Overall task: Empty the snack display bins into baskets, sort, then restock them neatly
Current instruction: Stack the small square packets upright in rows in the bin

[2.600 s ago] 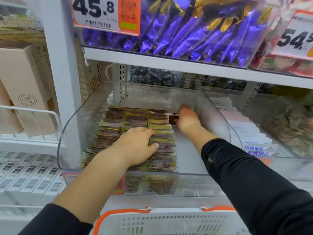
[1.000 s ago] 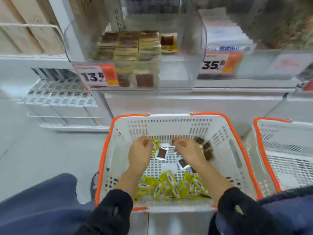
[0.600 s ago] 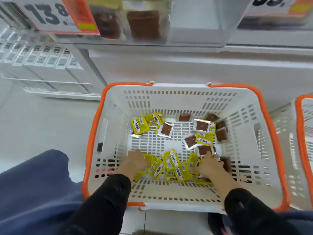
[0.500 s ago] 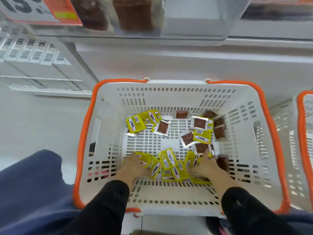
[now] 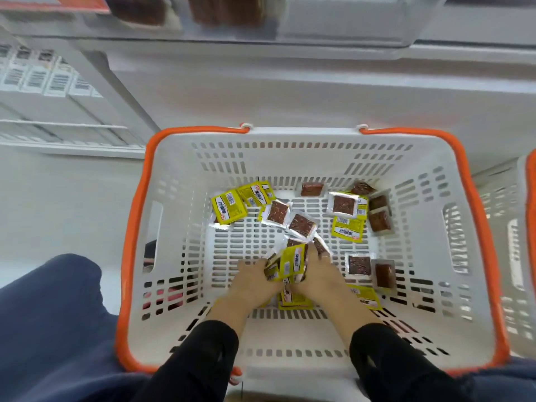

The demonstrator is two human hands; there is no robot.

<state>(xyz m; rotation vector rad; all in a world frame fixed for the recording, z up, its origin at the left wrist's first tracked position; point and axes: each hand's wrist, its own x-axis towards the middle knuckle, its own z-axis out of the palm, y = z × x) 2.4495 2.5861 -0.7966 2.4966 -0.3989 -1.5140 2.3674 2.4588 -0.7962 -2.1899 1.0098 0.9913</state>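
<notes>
Head camera view, looking down: a bunch of small yellow snack packets (image 5: 288, 264) is gathered at the lower centre of the frame, pressed between two hands inside a white basket (image 5: 313, 158) with an orange rim. The left hand (image 5: 255, 281) and the right hand (image 5: 320, 275) sit side by side, fingers curled around the bunch from either side, both wrists in black sleeves. More packets lie loose on the basket's slotted floor: yellow ones (image 5: 229, 210) toward the upper left, clear-fronted brown ones (image 5: 301, 224) near the middle, and others (image 5: 377, 217) along the right. A few yellow packets (image 5: 364, 297) lie flat just below the right hand. Part of a second basket (image 5: 522, 204) shows at the right edge. Above, blurred, runs a white shelf (image 5: 290, 82) with the bottom of a clear display bin (image 5: 226, 13) at the top of the frame
</notes>
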